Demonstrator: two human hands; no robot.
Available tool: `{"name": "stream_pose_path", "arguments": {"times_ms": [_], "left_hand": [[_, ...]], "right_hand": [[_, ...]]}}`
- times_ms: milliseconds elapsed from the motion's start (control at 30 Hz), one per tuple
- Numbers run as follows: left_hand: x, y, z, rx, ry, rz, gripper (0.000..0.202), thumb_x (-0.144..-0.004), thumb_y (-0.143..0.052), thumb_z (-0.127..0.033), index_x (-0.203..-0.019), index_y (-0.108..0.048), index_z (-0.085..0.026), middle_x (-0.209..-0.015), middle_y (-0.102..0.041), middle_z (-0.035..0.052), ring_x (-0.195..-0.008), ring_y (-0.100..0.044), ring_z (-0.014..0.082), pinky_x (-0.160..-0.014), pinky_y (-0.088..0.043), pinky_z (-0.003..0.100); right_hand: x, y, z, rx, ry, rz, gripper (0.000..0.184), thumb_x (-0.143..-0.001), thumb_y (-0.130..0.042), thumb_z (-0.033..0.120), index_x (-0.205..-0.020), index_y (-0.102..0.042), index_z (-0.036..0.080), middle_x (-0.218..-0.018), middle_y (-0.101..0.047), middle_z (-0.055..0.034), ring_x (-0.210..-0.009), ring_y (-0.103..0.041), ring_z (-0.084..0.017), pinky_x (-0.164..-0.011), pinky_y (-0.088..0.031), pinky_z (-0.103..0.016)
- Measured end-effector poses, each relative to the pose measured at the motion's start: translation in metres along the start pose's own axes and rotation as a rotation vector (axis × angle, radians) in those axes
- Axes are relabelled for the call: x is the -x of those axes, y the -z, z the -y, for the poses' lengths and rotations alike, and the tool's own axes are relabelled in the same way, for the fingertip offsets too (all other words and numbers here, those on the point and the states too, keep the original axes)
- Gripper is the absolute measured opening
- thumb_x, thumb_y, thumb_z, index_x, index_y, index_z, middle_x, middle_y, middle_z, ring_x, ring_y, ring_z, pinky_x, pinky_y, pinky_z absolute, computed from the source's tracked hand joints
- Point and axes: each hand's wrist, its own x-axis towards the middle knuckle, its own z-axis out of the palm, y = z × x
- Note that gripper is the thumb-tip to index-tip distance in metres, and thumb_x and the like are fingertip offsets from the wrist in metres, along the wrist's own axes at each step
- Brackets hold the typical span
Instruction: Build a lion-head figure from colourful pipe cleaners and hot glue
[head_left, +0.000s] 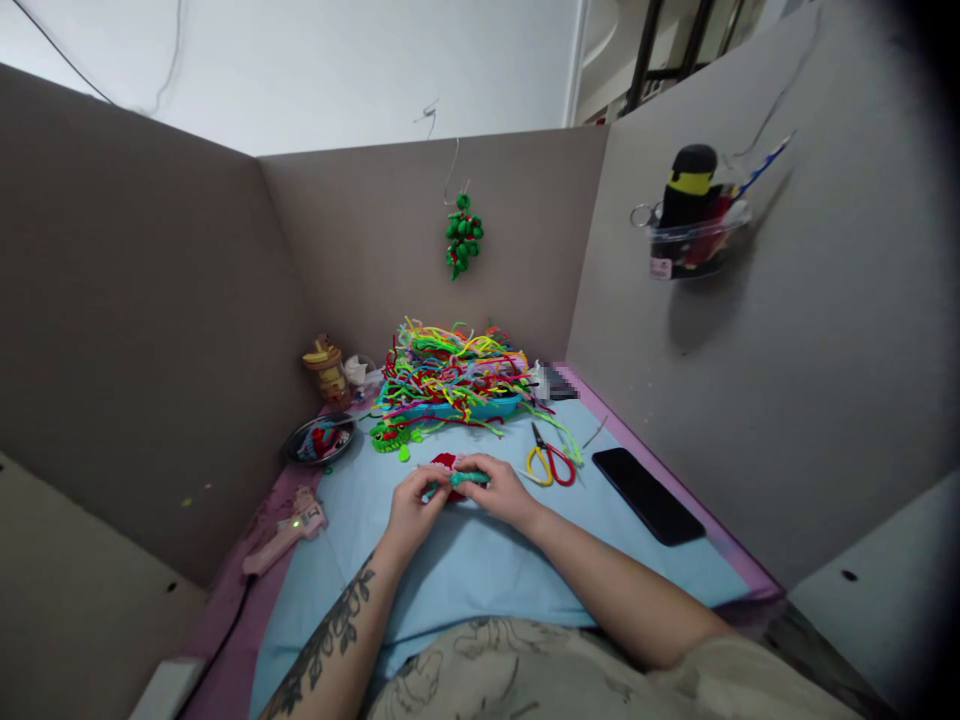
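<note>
My left hand (415,503) and my right hand (497,487) meet over the light blue mat (480,560) in the middle of the desk. Both pinch a short teal fuzzy pipe cleaner piece (465,480) held level between them. A small red fuzzy piece (444,462) lies just behind my fingers, touching or close to the teal one. A big heap of coloured pipe cleaners (450,375) fills a blue tray behind my hands.
Yellow-and-red scissors (550,462) lie right of my hands, a black phone (646,495) further right. A pink glue gun (289,530) lies at the left, a dark dish (321,440) behind it. Grey partition walls enclose the desk; a green ornament (463,235) hangs on the back wall.
</note>
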Motion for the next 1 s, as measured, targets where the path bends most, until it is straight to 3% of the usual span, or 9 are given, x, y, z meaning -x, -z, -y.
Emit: {"name": "stream_pose_path", "arguments": {"times_ms": [133,400,1000], "left_hand": [[0.0005,-0.0004,0.0002,-0.011,-0.009,0.0,0.005,-0.077,-0.058,-0.021,-0.078,-0.062,-0.019,-0.089,-0.066,0.0071,-0.09,-0.062,0.019,-0.079,-0.051,0.032],[0.0005,0.0,-0.0009,-0.08,-0.136,0.037,0.008,-0.08,-0.056,-0.02,-0.073,-0.061,-0.019,-0.08,-0.066,0.0059,-0.085,-0.062,0.0183,-0.079,-0.049,0.033],[0.0001,-0.0002,-0.0008,-0.055,-0.141,0.011,0.007,-0.076,-0.058,-0.013,-0.072,-0.062,-0.018,-0.08,-0.066,0.0057,-0.085,-0.061,0.0181,-0.079,-0.049,0.033]], "right_hand": [[0.0005,-0.0008,0.0031,0.016,0.077,0.003,0.02,-0.076,-0.063,0.022,-0.096,-0.065,0.021,-0.091,-0.066,-0.0048,-0.088,-0.06,-0.017,-0.08,-0.046,-0.03],[0.0009,-0.0038,0.0056,0.008,0.075,0.016,0.015,-0.077,-0.057,0.013,-0.088,-0.066,0.019,-0.085,-0.065,-0.0041,-0.084,-0.06,-0.016,-0.079,-0.046,-0.029],[0.0021,-0.0079,-0.0006,0.002,0.058,-0.013,0.023,-0.078,-0.05,0.01,-0.091,-0.067,0.019,-0.087,-0.068,-0.0045,-0.083,-0.062,-0.016,-0.08,-0.047,-0.029]]}}
